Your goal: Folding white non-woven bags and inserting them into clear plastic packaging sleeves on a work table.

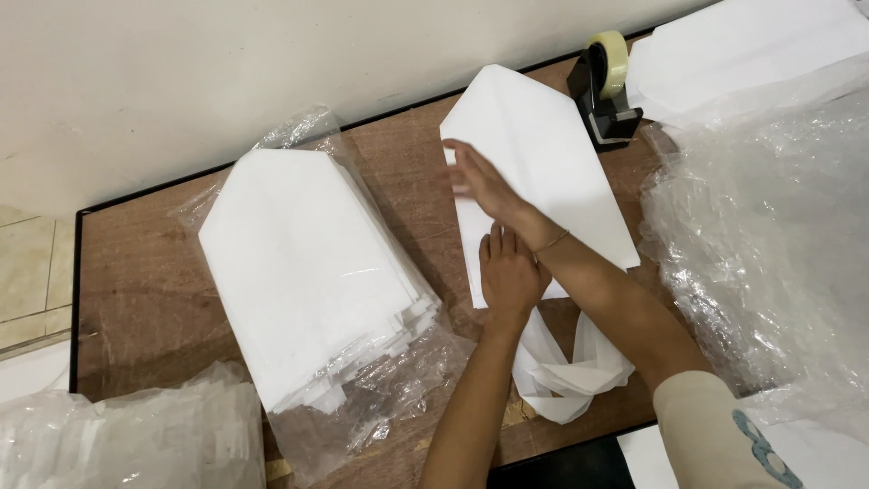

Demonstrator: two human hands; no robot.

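Brown wooden surface (pixel 136 299) with a dark edge, set against a pale wall. At the right, a big heap of crumpled clear plastic wrap (pixel 769 244), spilling over the surface's right end. Left of centre, a thick stack of white bags (pixel 303 272), pointed at the far end, lying on an opened clear plastic sleeve (pixel 380 407). At the near left corner, another bundle of white pieces wrapped in clear plastic (pixel 136 435). At the far right corner, more white sheets (pixel 751 45) under the wrap.

In the middle, a single white bag (pixel 543 154) flat on the surface, far end folded to a point, loop handles bunched at the near end by the surface's edge; just right of the stack and well apart from it, its point near the tape dispenser.

Right hand (pixel 484 186), arm crossing in from the lower right in a cream sleeve, thin bracelet at the wrist, fingers spread flat and slightly blurred over the bag's left edge; grip wide, closed on nothing. Left hand (pixel 509 272) palm down, fingers together, pressing the bag's near middle; grip flat and wide, holding nothing, just under the right wrist.

Black tape dispenser (pixel 605 91) with a roll of clear tape, at the far edge beside the bag's tip.
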